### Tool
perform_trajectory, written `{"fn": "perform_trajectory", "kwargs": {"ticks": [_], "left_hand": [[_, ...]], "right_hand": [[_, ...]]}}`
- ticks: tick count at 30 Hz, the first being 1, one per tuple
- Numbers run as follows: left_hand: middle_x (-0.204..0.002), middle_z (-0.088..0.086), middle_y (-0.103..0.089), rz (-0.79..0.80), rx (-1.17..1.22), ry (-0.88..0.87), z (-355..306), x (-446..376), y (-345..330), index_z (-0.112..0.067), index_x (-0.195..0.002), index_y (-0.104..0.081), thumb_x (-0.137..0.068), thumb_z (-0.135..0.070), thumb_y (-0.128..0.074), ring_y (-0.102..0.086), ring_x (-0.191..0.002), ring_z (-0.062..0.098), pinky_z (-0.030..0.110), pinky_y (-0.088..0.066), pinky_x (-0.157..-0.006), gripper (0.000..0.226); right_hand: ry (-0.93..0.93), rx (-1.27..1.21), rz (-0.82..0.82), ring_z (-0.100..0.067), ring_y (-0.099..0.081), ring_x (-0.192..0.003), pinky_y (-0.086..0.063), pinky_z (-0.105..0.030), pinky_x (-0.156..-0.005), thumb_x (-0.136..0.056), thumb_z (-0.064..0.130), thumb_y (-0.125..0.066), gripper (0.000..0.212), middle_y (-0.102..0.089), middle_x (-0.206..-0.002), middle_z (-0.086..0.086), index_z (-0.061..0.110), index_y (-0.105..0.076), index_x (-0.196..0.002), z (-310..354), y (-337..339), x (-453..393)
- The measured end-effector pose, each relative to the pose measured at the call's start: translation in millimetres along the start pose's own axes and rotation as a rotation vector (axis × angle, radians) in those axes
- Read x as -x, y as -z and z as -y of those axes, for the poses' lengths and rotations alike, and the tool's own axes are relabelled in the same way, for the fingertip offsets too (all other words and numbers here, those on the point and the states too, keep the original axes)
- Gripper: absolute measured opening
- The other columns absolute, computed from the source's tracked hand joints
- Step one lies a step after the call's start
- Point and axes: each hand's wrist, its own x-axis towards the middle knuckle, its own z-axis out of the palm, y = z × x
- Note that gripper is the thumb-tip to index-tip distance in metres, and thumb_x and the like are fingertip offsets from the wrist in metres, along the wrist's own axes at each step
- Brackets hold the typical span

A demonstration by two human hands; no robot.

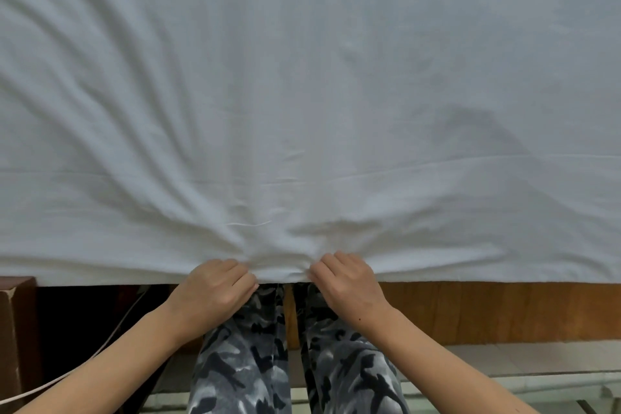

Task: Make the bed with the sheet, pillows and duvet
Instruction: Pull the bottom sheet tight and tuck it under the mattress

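Over at the far left of the frame a brown box (pixel 15 329) stood beside the bed, a pale cord (pixel 100 351) trailing past it, and deep creases in the white sheet (pixel 302 94) fanned from the upper left down toward the bottom centre. There the left hand (pixel 211 289) was curled tight on the sheet's near hem, fingers clenched round a bunch of cloth, knuckles up. Just right of it, with a short span of gathered hem between them, the right hand (pixel 349 282) gripped the same edge the same way. Both sat equally close to the cloth, side by side above the camouflage trousers (pixel 255 363). The sheet lay wholly ahead of the hands, filling the frame from the hem upward, its near edge running left to right across the lower third; the right half looked smoother than the left. Further right, the wooden bed frame (pixel 504 309) showed bare below the hem. My read: a pull straight toward the body, leaning a touch rightward, would draw out those left-side creases. No pillows or duvet were in sight.
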Motion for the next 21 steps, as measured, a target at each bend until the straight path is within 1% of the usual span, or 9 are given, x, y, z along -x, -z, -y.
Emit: {"fn": "perform_trajectory", "kwargs": {"ticks": [2, 4, 6, 8, 10, 14, 16, 18, 21], "left_hand": [[-0.067, 0.002, -0.057, 0.013, -0.019, 0.014, 4, 11, -7, -0.011, -0.072, -0.067, -0.095, -0.018, -0.051, -0.054, -0.058, 0.019, 0.029, -0.045, -0.050, 0.029], [-0.082, 0.006, -0.066, 0.007, -0.055, 0.069, 10, 17, -10, -0.006, -0.089, -0.072, -0.094, -0.018, -0.051, -0.062, -0.069, 0.023, 0.034, -0.053, -0.057, 0.024], [-0.092, 0.010, -0.067, -0.012, -0.133, 0.094, 14, 19, -10, -0.004, -0.100, -0.070, -0.094, -0.020, -0.053, -0.063, -0.077, 0.026, 0.037, -0.054, -0.060, 0.024], [-0.096, 0.011, -0.066, -0.023, -0.184, 0.091, 17, 21, -9, -0.003, -0.104, -0.068, -0.094, -0.026, -0.056, -0.063, -0.082, 0.028, 0.038, -0.054, -0.062, 0.028], [-0.098, 0.012, -0.066, -0.028, -0.191, 0.090, 18, 24, -10, -0.002, -0.104, -0.069, -0.093, -0.032, -0.058, -0.062, -0.086, 0.029, 0.039, -0.054, -0.066, 0.034], [-0.094, 0.011, -0.068, -0.052, -0.172, 0.105, 19, 24, -18, -0.002, -0.099, -0.071, -0.093, -0.028, -0.056, -0.062, -0.084, 0.028, 0.037, -0.052, -0.068, 0.031], [-0.091, 0.011, -0.067, -0.055, -0.166, 0.110, 20, 23, -22, -0.003, -0.096, -0.070, -0.094, -0.027, -0.053, -0.059, -0.082, 0.027, 0.036, -0.049, -0.068, 0.029], [-0.088, 0.010, -0.065, -0.051, -0.148, 0.115, 21, 21, -25, -0.004, -0.093, -0.069, -0.094, -0.026, -0.052, -0.056, -0.080, 0.026, 0.035, -0.048, -0.068, 0.028], [-0.086, 0.009, -0.064, -0.038, -0.117, 0.123, 23, 20, -27, -0.005, -0.089, -0.069, -0.094, -0.026, -0.051, -0.055, -0.077, 0.025, 0.035, -0.048, -0.067, 0.028]], "right_hand": [[0.099, 0.006, 0.028, -0.015, -0.043, -0.060, -0.035, -0.026, -0.053, -0.075, 0.007, -0.077, 0.017, -0.053, -0.071, 0.001, 0.014, -0.062, -0.078, 7, -5, 7], [0.150, 0.027, 0.039, -0.017, -0.053, -0.068, -0.042, -0.027, -0.060, -0.081, 0.014, -0.073, 0.010, -0.061, -0.080, 0.000, 0.014, -0.065, -0.087, 10, -6, 8], [0.119, 0.067, 0.022, -0.020, -0.058, -0.079, -0.047, -0.030, -0.067, -0.086, 0.021, -0.067, 0.012, -0.065, -0.091, -0.003, 0.013, -0.067, -0.095, 8, -8, 4], [0.077, 0.102, 0.023, -0.023, -0.060, -0.084, -0.050, -0.033, -0.070, -0.087, 0.027, -0.062, 0.019, -0.065, -0.098, -0.005, 0.012, -0.066, -0.099, 4, -10, -1], [0.060, 0.110, 0.026, -0.024, -0.061, -0.086, -0.052, -0.034, -0.072, -0.088, 0.031, -0.061, 0.025, -0.065, -0.101, -0.006, 0.011, -0.066, -0.102, 2, -12, -2], [0.009, 0.072, 0.018, -0.024, -0.061, -0.087, -0.053, -0.035, -0.072, -0.093, 0.035, -0.057, 0.032, -0.065, -0.103, -0.007, 0.008, -0.062, -0.110, 1, -10, -1], [-0.013, 0.070, 0.018, -0.023, -0.060, -0.081, -0.052, -0.034, -0.067, -0.094, 0.034, -0.056, 0.028, -0.065, -0.097, -0.005, 0.009, -0.065, -0.104, 0, -11, -5], [-0.033, 0.077, 0.002, -0.021, -0.055, -0.073, -0.048, -0.032, -0.061, -0.093, 0.028, -0.059, 0.018, -0.064, -0.086, -0.002, 0.012, -0.068, -0.093, -1, -14, -11], [-0.059, 0.081, -0.047, -0.021, -0.054, -0.068, -0.042, -0.030, -0.058, -0.090, 0.018, -0.061, 0.010, -0.063, -0.078, 0.000, 0.013, -0.068, -0.085, 0, -17, -19]]}}
